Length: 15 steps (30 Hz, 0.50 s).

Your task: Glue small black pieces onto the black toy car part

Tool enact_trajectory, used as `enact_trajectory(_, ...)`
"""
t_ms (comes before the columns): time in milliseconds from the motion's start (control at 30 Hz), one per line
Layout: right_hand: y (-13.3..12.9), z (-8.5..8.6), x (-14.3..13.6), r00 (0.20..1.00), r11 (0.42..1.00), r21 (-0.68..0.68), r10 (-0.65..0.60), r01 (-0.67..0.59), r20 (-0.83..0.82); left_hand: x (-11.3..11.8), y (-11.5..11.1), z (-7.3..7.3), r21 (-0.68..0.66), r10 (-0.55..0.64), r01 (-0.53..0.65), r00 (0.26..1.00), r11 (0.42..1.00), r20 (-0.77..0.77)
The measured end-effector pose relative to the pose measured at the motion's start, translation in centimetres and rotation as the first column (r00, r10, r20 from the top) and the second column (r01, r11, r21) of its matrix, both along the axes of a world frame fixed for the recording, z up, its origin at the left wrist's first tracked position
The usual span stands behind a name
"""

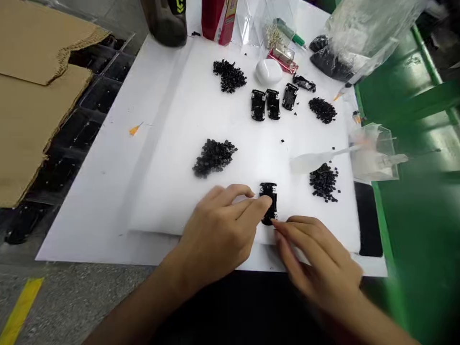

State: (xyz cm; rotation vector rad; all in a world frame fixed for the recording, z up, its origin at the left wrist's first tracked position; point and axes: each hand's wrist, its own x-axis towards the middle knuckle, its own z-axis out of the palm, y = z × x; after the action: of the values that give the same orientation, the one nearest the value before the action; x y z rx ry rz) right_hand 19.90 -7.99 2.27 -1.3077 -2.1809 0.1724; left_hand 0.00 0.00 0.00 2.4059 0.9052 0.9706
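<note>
Bending left fingers [256, 210] over chassis [268, 189], right fingers [293, 233] pinched

one camera sits on the person's head, peering forward and steeply down onto the white pad [168, 201], close over the work. it's near enough that the left hand [223, 225], at six o'clock, and the right hand [319, 254], at four, loom large to me. the view runs wide, too, reaching cardboard [28, 105] around half past nine, a red box [213, 19] cropped at twelve, and a green surface [413, 215] just past three.
</note>
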Motion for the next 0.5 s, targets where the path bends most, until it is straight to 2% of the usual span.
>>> enact_trajectory(33,0.0,0.3,0.1,0.993,0.993,0.008,-0.120,0.120,-0.005,-0.1,-0.1,0.2,-0.012,-0.002,0.002,1.000,1.000,0.007)
enact_trajectory(100,0.3,0.7,0.4,0.941,0.942,0.018,-0.335,0.336,-0.054,-0.2,0.0,0.5,-0.028,-0.028,0.027,1.000,0.999,-0.008)
enact_trajectory(133,0.8,0.8,0.7,0.899,0.902,0.015,-0.427,0.431,-0.099,-0.2,0.1,0.7,-0.031,-0.052,0.051,0.998,0.998,-0.031)
enact_trajectory(167,1.4,0.8,0.9,0.829,0.840,0.013,-0.534,0.543,-0.164,-0.1,0.4,0.9,-0.031,-0.084,0.082,0.994,0.996,-0.067)
enact_trajectory(200,2.2,0.7,1.2,0.760,0.784,-0.006,-0.603,0.620,-0.241,0.0,0.8,1.0,-0.031,-0.125,0.122,0.986,0.992,-0.115)
enact_trajectory(233,3.1,0.6,1.5,0.709,0.752,-0.039,-0.636,0.658,-0.306,0.2,1.2,1.2,-0.030,-0.171,0.168,0.971,0.985,-0.166)
enact_trajectory(267,4.1,0.4,1.8,0.687,0.749,-0.073,-0.639,0.659,-0.346,0.4,1.7,1.4,-0.031,-0.217,0.216,0.952,0.976,-0.214)
enact_trajectory(300,5.2,0.2,2.1,0.700,0.768,-0.103,-0.623,0.632,-0.348,0.5,2.2,1.5,-0.035,-0.261,0.261,0.933,0.965,-0.249)
enact_trajectory(367,6.8,-0.2,2.4,0.779,0.824,-0.140,-0.565,0.549,-0.274,0.7,3.0,1.7,-0.041,-0.318,0.319,0.905,0.947,-0.282)
enact_trajectory(433,7.7,-0.5,2.4,0.833,0.858,-0.157,-0.513,0.489,-0.209,0.4,3.2,1.8,-0.029,-0.323,0.329,0.901,0.944,-0.290)
enact_trajectory(500,7.5,-0.5,2.1,0.817,0.853,-0.151,-0.522,0.499,-0.246,-0.4,2.7,2.0,0.003,-0.279,0.292,0.915,0.956,-0.291)
